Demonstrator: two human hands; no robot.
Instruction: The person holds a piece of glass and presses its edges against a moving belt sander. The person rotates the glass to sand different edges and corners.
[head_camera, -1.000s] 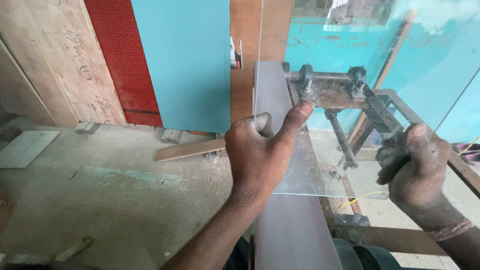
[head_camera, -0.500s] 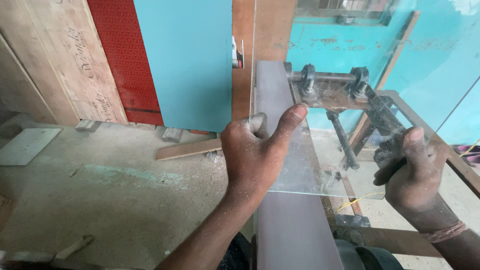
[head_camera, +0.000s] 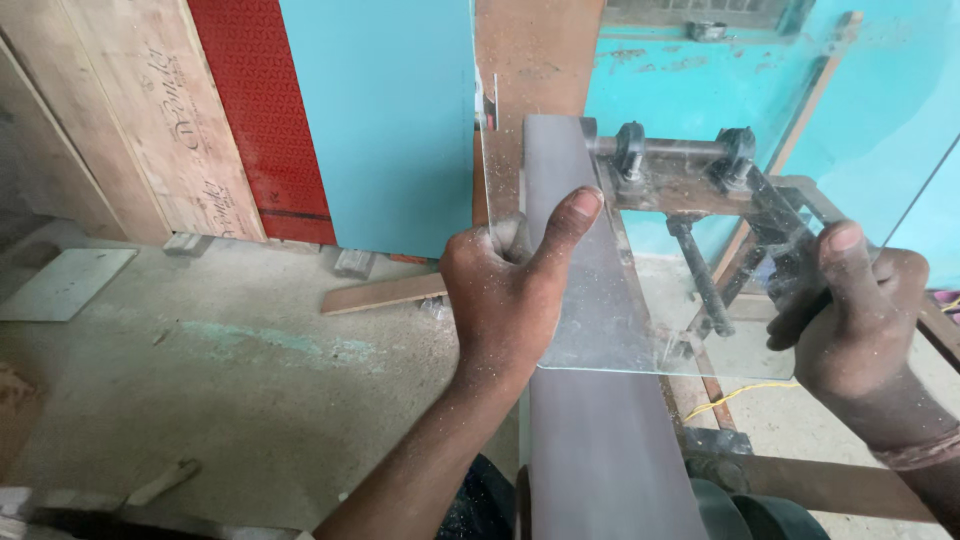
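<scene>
Clear glass is the thing in hand: a flat, see-through pane (head_camera: 640, 300) held at the centre of the frame, spanning from the left hand (head_camera: 510, 290) across to the right hand (head_camera: 850, 310). Its lower edge runs almost level just below both hands, and its upper left corner reaches up in front of the brown board at top centre. The left hand grips the pane's left side, the thumb pressed flat on the near face and pointing up-right, the other fingers curled behind the glass. The right hand, at the right edge of the frame, closes on the pane's right side, thumb up and fingers wrapped around the edge. Both hands are dusted with pale grit.

Beneath the pane a wide grey-brown sanding belt (head_camera: 600, 460) runs from the bottom centre up toward the middle of the frame; whether the glass touches it cannot be told. Behind the belt's far end sits a rusty metal frame (head_camera: 700, 180) with a cross rod and two dark clamps, seen partly through the glass. A yellow wire (head_camera: 740, 395) lies on the floor at lower right.

At upper left, wooden boards (head_camera: 130, 130), a red patterned panel (head_camera: 240, 110) and a turquoise sheet (head_camera: 380, 120) lean upright. A loose wooden strip (head_camera: 385, 293) lies on the dusty concrete floor (head_camera: 230, 400) below them.
</scene>
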